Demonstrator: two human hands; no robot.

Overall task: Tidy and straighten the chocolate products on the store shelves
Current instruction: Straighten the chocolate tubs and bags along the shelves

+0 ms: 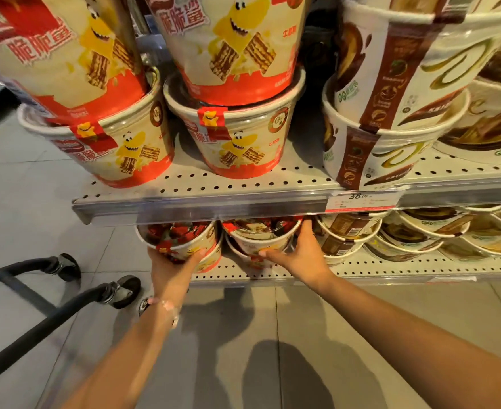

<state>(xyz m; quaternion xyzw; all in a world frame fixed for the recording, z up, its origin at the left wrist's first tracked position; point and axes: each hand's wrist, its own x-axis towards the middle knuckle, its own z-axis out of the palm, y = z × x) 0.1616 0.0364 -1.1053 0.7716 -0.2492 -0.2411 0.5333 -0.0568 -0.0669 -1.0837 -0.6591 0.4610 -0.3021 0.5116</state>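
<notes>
On lower shelf (390, 268), both hands' grip on tubs, tag (361, 200) "38.00"

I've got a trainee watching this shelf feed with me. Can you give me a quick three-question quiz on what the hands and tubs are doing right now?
1. True or false: both hands are on tubs on the lower shelf.
2. Which tub does the left hand hold? A) a brown tub on the upper shelf B) the leftmost red tub on the lower shelf C) the cart
3. Fill in: the price tag on the upper shelf edge sits below the ______ tubs.

Key
1. True: the right hand holds the next red tub.
2. B
3. brown
</notes>
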